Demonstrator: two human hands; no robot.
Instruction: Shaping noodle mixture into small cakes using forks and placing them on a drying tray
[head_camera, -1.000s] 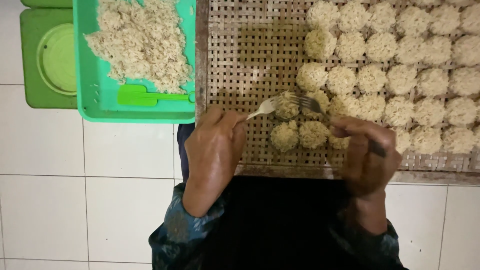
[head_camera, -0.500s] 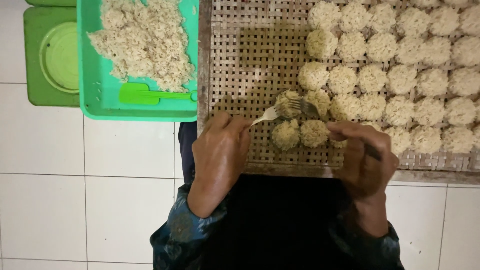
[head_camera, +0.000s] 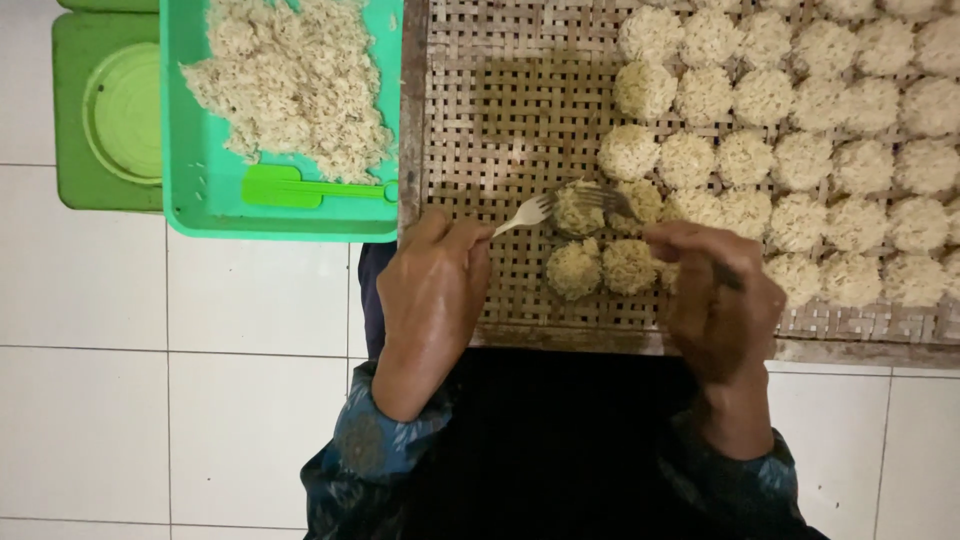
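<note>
My left hand (head_camera: 432, 300) grips a metal fork (head_camera: 528, 211) whose tines point right into a small round noodle nest (head_camera: 578, 212). My right hand (head_camera: 722, 300) holds a second fork (head_camera: 612, 200), its tines pressing the same nest from the right. Both hands rest over the near edge of a woven bamboo tray (head_camera: 480, 120). Two finished nests (head_camera: 603, 267) lie just below the forks. Several more pale noodle nests (head_camera: 800, 120) fill the tray's right side in rows.
A green plastic tray (head_camera: 200, 215) at the upper left holds a heap of loose noodles (head_camera: 290, 85) and a green scoop (head_camera: 300, 188). A darker green box with a round lid (head_camera: 110, 115) sits further left. White floor tiles (head_camera: 130, 400) surround my dark-clothed lap.
The two forks have shifted slightly around the nest between them; both hands stay at the tray's near edge. Nothing else has moved.
</note>
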